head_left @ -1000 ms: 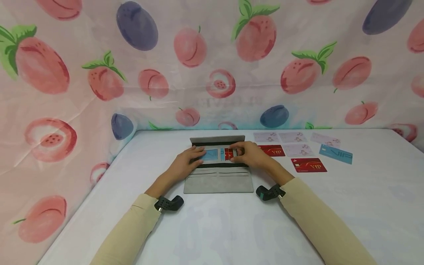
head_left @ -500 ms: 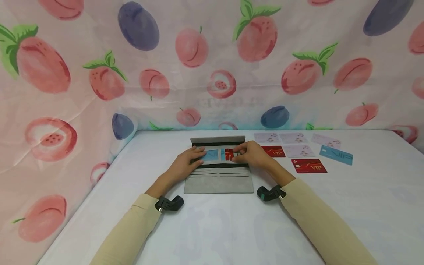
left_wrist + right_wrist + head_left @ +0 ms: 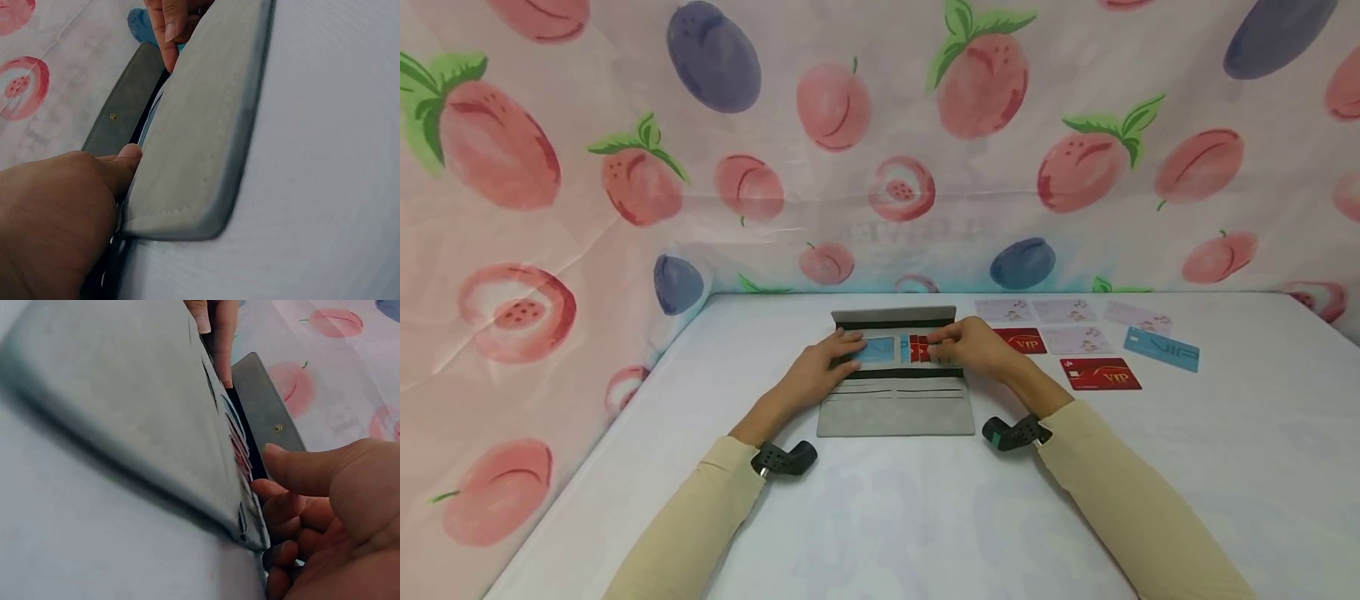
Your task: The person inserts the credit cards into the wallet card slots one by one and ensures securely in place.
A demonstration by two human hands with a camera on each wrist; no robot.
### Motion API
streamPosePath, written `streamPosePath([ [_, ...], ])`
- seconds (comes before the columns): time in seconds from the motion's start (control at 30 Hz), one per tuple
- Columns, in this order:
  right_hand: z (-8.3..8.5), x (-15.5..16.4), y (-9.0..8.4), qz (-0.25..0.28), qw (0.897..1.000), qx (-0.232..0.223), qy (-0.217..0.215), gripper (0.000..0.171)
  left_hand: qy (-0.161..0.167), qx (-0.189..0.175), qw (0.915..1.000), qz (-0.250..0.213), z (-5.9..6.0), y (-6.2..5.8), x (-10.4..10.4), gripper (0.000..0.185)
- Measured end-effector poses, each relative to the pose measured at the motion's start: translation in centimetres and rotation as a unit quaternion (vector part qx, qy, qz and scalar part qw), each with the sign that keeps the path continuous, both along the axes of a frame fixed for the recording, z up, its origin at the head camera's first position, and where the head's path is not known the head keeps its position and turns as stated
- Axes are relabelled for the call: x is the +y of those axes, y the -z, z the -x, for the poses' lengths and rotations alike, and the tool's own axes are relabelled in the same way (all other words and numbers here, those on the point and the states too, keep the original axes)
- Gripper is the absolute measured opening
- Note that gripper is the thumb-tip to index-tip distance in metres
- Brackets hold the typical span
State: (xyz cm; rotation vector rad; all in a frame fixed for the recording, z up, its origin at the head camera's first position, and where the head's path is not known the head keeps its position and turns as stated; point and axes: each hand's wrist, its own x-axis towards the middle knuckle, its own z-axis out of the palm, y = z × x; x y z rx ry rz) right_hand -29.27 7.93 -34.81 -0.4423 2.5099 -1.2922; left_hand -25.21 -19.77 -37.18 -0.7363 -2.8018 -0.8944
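Observation:
A grey wallet lies unfolded on the white table, its card slots facing up. My left hand rests with straight fingers on the wallet's left side, over a blue card in a slot. My right hand pinches a red card at the slots on the wallet's right side. Most of the red card is hidden under the fingers. The left wrist view shows the wallet edge-on with my left hand's thumb against it. The right wrist view shows my right hand curled at the wallet's edge.
Loose cards lie to the right of the wallet: a red VIP card, a second red one, a blue VIP card and several pale cards. A fruit-printed cloth hangs behind and to the left.
My right hand has slid slightly left along the slots, covering more of the red card. The left hand and wallet have stayed in place.

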Motion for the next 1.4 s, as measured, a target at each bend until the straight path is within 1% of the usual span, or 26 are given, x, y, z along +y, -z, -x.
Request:
streamPosePath([
  [0.2,-0.1,0.1,-0.1,-0.001,1.0,-0.011,-0.002,0.033,-0.017,-0.015,0.9995,-0.02,0.1,-0.2,0.2,0.044],
  [0.33,-0.1,0.1,-0.2,0.013,0.999,-0.031,-0.001,0.033,-0.041,-0.037,0.998,-0.032,0.3,-0.2,0.2,0.048],
  [0.43,-0.1,0.2,-0.2,0.025,0.999,-0.038,-0.002,0.034,-0.055,-0.052,0.9959,-0.049,0.5,-0.3,0.2,0.052],
  [0.6,-0.1,0.0,-0.3,0.036,0.998,-0.044,0.008,0.034,-0.055,-0.066,0.9933,-0.077,0.6,-0.6,0.2,0.055],
  [0.73,0.0,-0.1,-0.3,0.044,0.998,-0.051,0.015,0.034,-0.057,-0.07,0.9908,-0.101,0.8,-0.5,0.1,0.058],
  [0.83,0.0,-0.1,-0.2,0.048,0.997,-0.055,0.009,0.035,-0.058,-0.072,0.9872,-0.131,0.8,-0.4,-0.1,0.06],
  [0.97,0.0,-0.1,-0.2,0.045,0.997,-0.059,0.006,0.035,-0.058,-0.084,0.9811,-0.164,0.9,-0.3,-0.3,0.062],
  [1.03,0.0,0.0,-0.2,0.036,0.998,-0.059,0.007,0.035,-0.063,-0.089,0.9807,-0.162,1.0,-0.2,-0.3,0.062],
  [1.13,-0.1,0.0,-0.2,0.015,0.999,-0.039,-0.007,0.034,-0.074,-0.091,0.9837,-0.137,1.0,0.0,-0.5,0.062],
  [1.27,-0.3,0.1,-0.5,-0.019,0.999,0.002,-0.037,0.036,-0.085,-0.08,0.9887,-0.094,0.9,-0.1,-0.6,0.063],
  [1.4,-0.3,1.1,-1.4,-0.055,0.996,0.05,-0.05,0.04,-0.079,-0.065,0.9917,-0.078,1.1,-0.1,-0.9,0.062],
])
